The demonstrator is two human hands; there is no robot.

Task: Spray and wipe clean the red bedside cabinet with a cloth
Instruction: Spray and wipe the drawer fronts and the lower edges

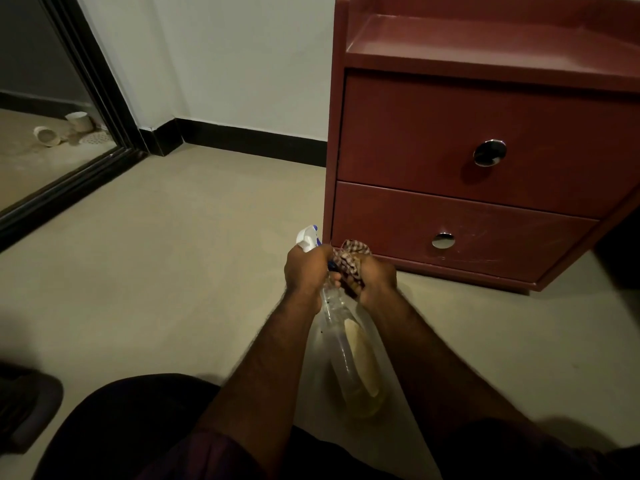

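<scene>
The red bedside cabinet (485, 150) stands against the wall at the right, with two drawers and round metal knobs. Just in front of its lower left corner, my left hand (306, 271) grips the neck of a clear spray bottle (349, 355) with a white and blue trigger head; yellowish liquid sits in its lower part. My right hand (375, 280) holds a bunched checked cloth (351, 258) right beside the bottle's neck. Both hands are close together, almost touching.
A mirror with a black frame (93, 81) leans at the left, and a black skirting board (242, 140) runs along the white wall. My dark-clothed legs (131, 427) fill the bottom of the view. Beige floor (173, 254) lies between.
</scene>
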